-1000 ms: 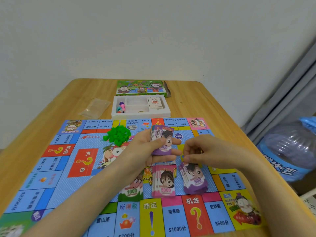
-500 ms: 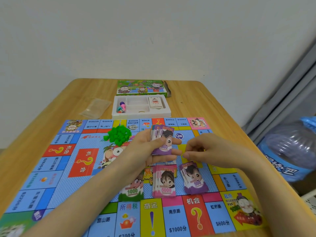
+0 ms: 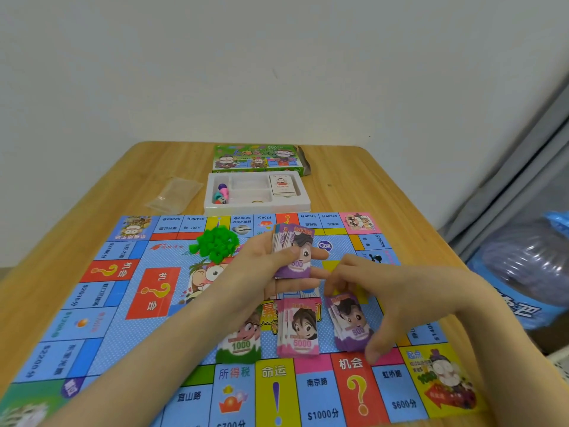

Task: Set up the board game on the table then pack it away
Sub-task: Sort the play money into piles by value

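The game board [image 3: 92,303] lies flat on the wooden table [image 3: 354,186]. My left hand [image 3: 261,269] holds a fanned stack of play money [image 3: 294,251], a purple 500 note on top, above the board's middle. My right hand [image 3: 381,291] reaches down over the purple 500 pile [image 3: 349,325] lying on the board, fingertips at its far end and thumb at its near corner. Beside that pile lie a pink 5000 pile [image 3: 297,326] and a green 1000 pile [image 3: 241,343], partly under my left forearm. A heap of green houses [image 3: 217,243] sits on the board.
A white tray [image 3: 257,204] with coloured pawns, dice and a card deck stands behind the board. The green box [image 3: 257,158] lies beyond it. A clear plastic bag [image 3: 174,194] is at the left. A large water bottle [image 3: 529,266] sits off the table's right edge.
My right hand has dropped from beside the held stack down onto the purple 500 pile. My left hand and its stack have stayed in place.
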`<move>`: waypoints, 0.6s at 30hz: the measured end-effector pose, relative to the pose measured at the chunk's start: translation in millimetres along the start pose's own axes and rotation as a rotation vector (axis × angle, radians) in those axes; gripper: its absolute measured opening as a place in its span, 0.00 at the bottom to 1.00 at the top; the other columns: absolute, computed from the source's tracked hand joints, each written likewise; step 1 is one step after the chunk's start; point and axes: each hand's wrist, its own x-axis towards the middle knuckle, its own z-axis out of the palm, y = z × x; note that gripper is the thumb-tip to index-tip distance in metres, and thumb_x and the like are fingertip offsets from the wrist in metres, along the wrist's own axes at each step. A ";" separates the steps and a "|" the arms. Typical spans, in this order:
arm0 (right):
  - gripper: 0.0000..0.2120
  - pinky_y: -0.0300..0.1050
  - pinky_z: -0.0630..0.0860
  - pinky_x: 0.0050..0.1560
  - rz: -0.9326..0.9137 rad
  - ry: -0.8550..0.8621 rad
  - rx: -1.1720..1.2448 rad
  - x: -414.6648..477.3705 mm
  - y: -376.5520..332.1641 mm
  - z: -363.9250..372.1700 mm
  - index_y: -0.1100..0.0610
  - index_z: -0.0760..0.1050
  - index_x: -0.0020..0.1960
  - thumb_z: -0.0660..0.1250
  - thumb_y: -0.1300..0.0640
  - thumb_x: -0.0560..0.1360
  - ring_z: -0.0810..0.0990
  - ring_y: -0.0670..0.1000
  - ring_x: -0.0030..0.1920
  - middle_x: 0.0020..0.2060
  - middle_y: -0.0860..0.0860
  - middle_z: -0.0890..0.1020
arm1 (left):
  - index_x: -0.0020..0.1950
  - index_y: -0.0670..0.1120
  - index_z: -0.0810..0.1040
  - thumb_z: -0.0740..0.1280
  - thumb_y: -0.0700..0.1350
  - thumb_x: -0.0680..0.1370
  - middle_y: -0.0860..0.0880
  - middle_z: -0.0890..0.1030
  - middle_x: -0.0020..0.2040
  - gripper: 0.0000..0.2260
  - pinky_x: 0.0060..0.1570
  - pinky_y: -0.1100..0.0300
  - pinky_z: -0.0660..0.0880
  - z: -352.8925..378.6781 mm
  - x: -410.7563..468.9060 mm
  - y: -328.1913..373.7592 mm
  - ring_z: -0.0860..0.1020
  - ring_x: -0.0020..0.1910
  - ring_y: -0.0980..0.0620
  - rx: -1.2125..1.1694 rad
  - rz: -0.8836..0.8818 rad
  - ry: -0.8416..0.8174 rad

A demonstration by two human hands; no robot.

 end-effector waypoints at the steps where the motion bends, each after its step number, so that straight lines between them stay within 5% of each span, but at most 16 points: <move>1: 0.33 0.33 0.70 0.48 -0.003 -0.004 -0.006 -0.3 -0.7 0.2 0.39 0.62 0.62 0.77 0.46 0.65 0.68 0.36 0.55 0.53 0.34 0.63 | 0.59 0.39 0.74 0.57 0.37 0.81 0.44 0.85 0.48 0.09 0.37 0.61 0.81 -0.1 -0.2 -0.1 0.84 0.42 0.47 0.002 0.000 0.001; 7: 0.34 0.35 0.72 0.54 0.007 -0.018 -0.021 -1.0 -5.0 1.6 0.41 0.59 0.60 0.77 0.47 0.64 0.67 0.38 0.58 0.55 0.37 0.64 | 0.59 0.39 0.74 0.58 0.37 0.81 0.43 0.85 0.49 0.09 0.37 0.60 0.81 -0.1 0.4 -0.1 0.84 0.43 0.47 0.004 -0.003 0.008; 12: 0.29 0.35 0.70 0.42 0.039 0.016 -0.111 1.2 -5.4 5.5 0.43 0.60 0.57 0.76 0.45 0.65 0.68 0.37 0.49 0.51 0.39 0.62 | 0.58 0.40 0.75 0.58 0.37 0.81 0.44 0.85 0.49 0.09 0.38 0.60 0.82 0.1 0.4 0.2 0.84 0.43 0.47 0.005 -0.005 0.012; 18: 0.28 0.35 0.69 0.39 0.035 0.032 -0.137 2.0 -2.8 5.4 0.44 0.61 0.57 0.75 0.44 0.66 0.68 0.39 0.49 0.52 0.41 0.62 | 0.58 0.40 0.75 0.58 0.37 0.81 0.44 0.85 0.49 0.09 0.40 0.59 0.82 0.0 0.3 -0.9 0.84 0.44 0.47 0.021 -0.003 0.009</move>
